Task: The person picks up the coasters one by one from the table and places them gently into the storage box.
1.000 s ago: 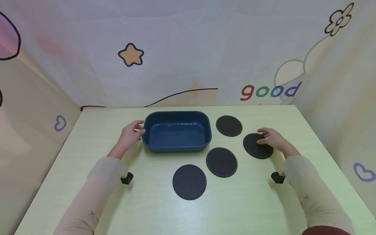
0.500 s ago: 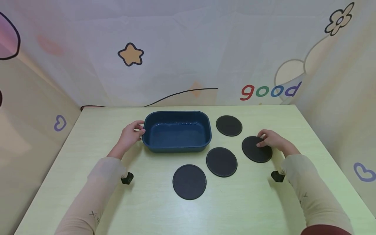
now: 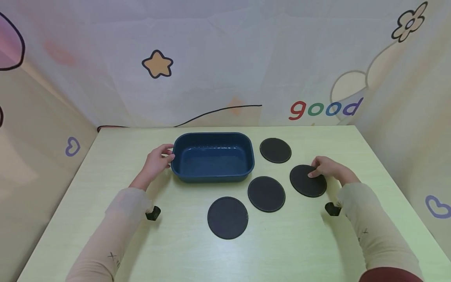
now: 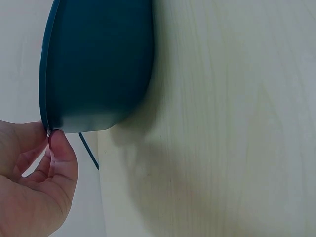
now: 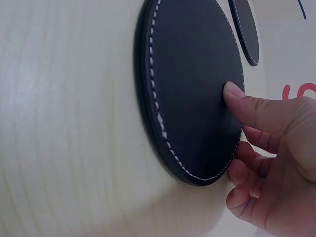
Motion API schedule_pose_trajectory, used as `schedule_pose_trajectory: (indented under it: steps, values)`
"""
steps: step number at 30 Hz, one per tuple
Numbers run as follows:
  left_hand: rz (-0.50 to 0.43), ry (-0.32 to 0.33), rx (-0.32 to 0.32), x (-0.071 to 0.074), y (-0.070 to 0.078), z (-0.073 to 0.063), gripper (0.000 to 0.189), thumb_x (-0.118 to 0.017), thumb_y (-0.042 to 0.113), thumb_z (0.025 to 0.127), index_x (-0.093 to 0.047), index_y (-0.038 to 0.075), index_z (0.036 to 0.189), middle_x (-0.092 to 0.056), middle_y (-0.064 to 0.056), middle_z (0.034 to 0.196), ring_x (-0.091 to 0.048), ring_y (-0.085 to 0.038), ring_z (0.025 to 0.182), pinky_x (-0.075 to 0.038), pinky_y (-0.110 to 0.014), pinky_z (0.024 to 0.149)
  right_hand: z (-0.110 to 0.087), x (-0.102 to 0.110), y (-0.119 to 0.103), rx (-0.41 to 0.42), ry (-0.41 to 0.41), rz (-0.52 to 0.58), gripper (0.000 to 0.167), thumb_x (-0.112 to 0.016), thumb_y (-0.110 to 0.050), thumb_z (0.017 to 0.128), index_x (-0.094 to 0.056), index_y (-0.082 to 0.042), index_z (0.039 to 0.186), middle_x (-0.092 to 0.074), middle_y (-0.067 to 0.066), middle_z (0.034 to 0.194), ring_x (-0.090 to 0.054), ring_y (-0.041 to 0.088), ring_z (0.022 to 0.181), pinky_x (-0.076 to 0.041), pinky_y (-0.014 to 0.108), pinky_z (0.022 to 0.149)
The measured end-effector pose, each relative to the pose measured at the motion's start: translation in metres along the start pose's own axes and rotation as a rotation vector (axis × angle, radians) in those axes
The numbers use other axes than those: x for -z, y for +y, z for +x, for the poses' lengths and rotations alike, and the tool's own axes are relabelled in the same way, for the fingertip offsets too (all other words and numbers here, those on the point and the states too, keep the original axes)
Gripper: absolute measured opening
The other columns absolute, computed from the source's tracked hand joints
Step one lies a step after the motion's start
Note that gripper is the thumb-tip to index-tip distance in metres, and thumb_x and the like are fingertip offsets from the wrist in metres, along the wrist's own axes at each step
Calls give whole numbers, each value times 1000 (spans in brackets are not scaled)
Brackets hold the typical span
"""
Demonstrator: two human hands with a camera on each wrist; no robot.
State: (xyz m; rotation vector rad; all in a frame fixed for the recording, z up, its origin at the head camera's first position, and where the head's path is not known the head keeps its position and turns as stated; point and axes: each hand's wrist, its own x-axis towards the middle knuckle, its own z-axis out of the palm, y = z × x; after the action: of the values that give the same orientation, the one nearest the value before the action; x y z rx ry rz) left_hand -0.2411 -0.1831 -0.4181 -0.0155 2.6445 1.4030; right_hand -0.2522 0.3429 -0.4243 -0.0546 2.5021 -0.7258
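Note:
A deep blue rectangular baking dish [image 3: 213, 178] with rounded corners stands at the back middle of the table. My left hand [image 3: 156, 158] holds its left end; in the left wrist view, thumb and finger meet at the dish's rim [image 4: 44, 89]. To the right, my right hand [image 3: 330, 168] pinches a round black coaster [image 3: 303, 183] by its far right edge. Seen from the right wrist, the thumb lies flat on the top of this white-stitched coaster [image 5: 190, 94], and the other fingers curl at its edge, partly hidden.
Another black coaster [image 3: 275, 150] lies right of the dish. Two more, a middle coaster [image 3: 266, 194] and a near coaster [image 3: 228, 217], lie in front of it on the pale wooden table [image 3: 176, 250]. A printed curtain [image 3: 225, 58] hangs behind the table.
The right hand's coaster has shifted slightly toward me, and the right fingers have closed from resting over it to pinching its edge. The left hand and dish stay put.

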Motion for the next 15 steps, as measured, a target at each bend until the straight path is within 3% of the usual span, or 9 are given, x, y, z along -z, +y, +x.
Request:
schedule_pose_trajectory:
  steps: [9, 15]
  values:
    - [-22, -11, 6, 1, 2, 0, 40, -46, 10, 91, -39, 6, 130, -47, -18, 112, -53, -25, 91, -51, -24, 68, -5, 6, -5, -5, -39, 40, 33, -61, -13, 81, -37, 3, 95, -37, 11, 87, -37, 20, 74, -31, 27, 58]
    - [-39, -18, 30, 0, 2, -1, 41, -46, 10, 91, -39, 7, 131, -47, -17, 114, -52, -25, 91, -52, -24, 68, -10, 13, -9, 19, -68, 82, 24, -48, -7, 85, -38, 3, 105, -40, 22, 107, -42, 28, 91, -40, 27, 63]
